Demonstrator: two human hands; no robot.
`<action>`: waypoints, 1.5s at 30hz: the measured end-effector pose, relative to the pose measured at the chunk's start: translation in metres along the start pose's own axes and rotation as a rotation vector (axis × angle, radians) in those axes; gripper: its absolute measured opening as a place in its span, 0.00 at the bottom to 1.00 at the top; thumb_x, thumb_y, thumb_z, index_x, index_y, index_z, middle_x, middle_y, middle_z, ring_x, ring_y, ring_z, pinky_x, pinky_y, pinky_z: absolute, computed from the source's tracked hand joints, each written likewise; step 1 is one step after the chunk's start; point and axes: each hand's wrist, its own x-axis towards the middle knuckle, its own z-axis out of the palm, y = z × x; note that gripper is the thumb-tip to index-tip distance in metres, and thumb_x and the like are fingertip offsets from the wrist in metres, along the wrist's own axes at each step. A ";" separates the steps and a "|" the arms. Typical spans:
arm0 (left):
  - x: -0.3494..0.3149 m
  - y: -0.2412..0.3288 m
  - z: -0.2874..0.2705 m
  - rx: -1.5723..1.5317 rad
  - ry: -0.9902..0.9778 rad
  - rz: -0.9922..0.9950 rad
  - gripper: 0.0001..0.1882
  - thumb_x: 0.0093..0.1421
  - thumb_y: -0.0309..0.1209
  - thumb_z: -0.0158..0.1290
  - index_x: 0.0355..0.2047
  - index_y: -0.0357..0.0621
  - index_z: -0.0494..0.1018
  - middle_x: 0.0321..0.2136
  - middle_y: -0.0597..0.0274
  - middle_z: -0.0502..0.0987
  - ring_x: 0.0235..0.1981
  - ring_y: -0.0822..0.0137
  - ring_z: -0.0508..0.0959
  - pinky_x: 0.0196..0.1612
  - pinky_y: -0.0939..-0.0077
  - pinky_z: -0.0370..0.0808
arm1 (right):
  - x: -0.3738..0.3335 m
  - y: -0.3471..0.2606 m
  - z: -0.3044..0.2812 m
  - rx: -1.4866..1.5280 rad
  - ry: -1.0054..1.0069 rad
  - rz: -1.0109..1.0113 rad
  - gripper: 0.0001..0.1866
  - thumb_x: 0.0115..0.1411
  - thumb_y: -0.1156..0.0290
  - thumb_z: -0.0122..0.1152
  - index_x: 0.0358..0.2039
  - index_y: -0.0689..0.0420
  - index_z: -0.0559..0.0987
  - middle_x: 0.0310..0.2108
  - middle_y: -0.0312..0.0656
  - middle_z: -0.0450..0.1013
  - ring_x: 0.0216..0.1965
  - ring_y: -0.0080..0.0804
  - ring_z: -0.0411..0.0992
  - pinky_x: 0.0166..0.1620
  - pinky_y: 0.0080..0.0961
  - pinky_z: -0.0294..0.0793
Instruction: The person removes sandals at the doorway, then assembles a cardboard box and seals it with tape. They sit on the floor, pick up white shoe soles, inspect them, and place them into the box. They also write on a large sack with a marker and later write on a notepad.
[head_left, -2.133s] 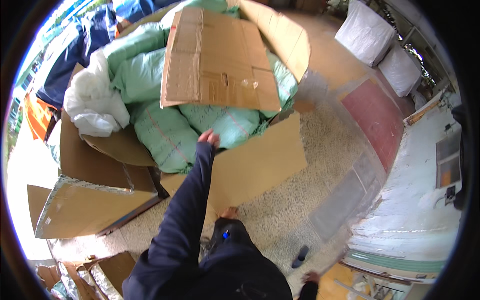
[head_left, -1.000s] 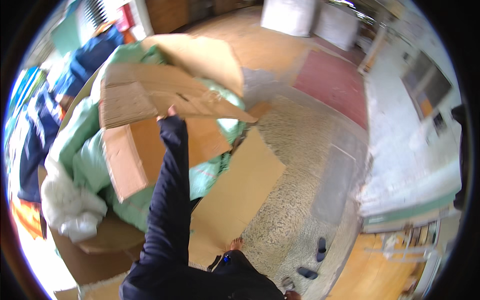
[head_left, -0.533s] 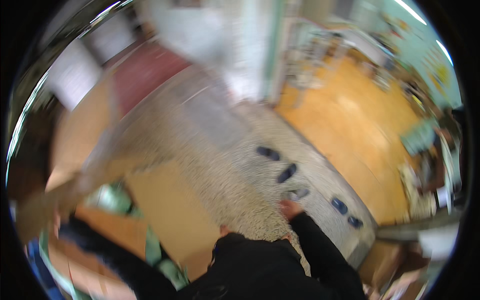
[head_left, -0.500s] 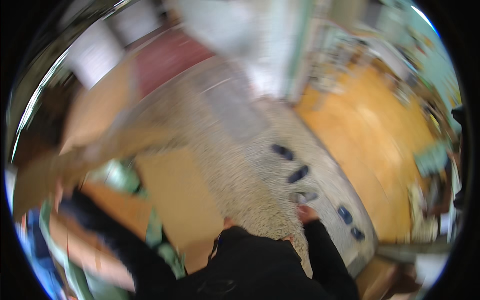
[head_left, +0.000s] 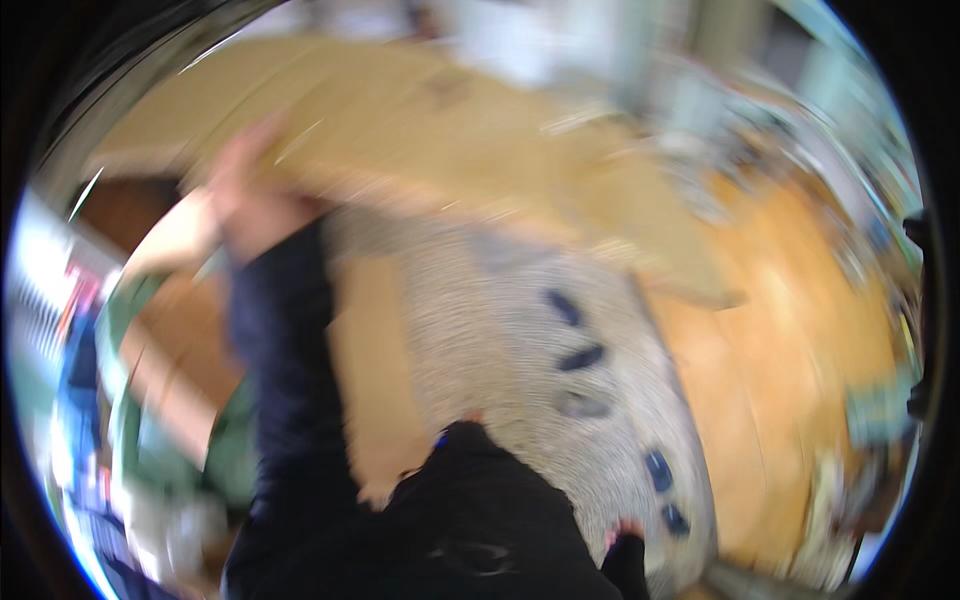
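A long brown cardboard sheet (head_left: 430, 130) stretches across the upper part of the view, raised off the floor and blurred by motion. My left hand (head_left: 255, 195) reaches far forward and grips its near edge toward the left end; the fingers are smeared. Low on the right, my right hand (head_left: 625, 532) hangs beside my body, away from the cardboard. Only a small blurred part of it shows past the dark sleeve, so its fingers cannot be made out.
Another flat piece of cardboard (head_left: 375, 360) lies on the speckled floor (head_left: 480, 340). Several dark slippers (head_left: 580, 357) are at the edge of an orange-yellow floor (head_left: 770, 400) on the right. Green bags (head_left: 235, 445) and brown boxes (head_left: 190, 330) crowd the left.
The cardboard in my left hand has swung from the left up and across to the right. My left arm has moved forward; my right hand has dropped lower and nearer my body.
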 end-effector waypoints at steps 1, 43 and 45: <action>-0.006 0.010 0.011 -0.085 -0.099 -0.030 0.18 0.50 0.25 0.56 0.43 0.38 0.74 0.40 0.48 0.78 0.42 0.54 0.78 0.46 0.64 0.76 | 0.005 -0.009 -0.007 -0.011 0.117 -0.074 0.22 0.57 0.53 0.50 0.18 0.58 0.78 0.11 0.42 0.71 0.13 0.36 0.71 0.19 0.39 0.66; -0.101 1.413 0.319 -2.025 -1.408 0.792 0.23 0.58 0.35 0.54 0.55 0.47 0.70 0.20 0.50 0.75 0.22 0.56 0.76 0.28 0.70 0.73 | 0.154 0.378 -0.629 1.568 1.127 0.600 0.15 0.65 0.61 0.53 0.44 0.60 0.75 0.31 0.44 0.78 0.23 0.32 0.76 0.23 0.26 0.74; -0.101 1.422 0.330 -1.980 -1.411 0.870 0.27 0.59 0.36 0.54 0.59 0.49 0.65 0.23 0.51 0.77 0.23 0.53 0.77 0.29 0.69 0.73 | 0.171 0.404 -0.677 1.601 1.163 0.565 0.22 0.66 0.53 0.49 0.48 0.60 0.71 0.34 0.46 0.76 0.24 0.35 0.76 0.23 0.31 0.75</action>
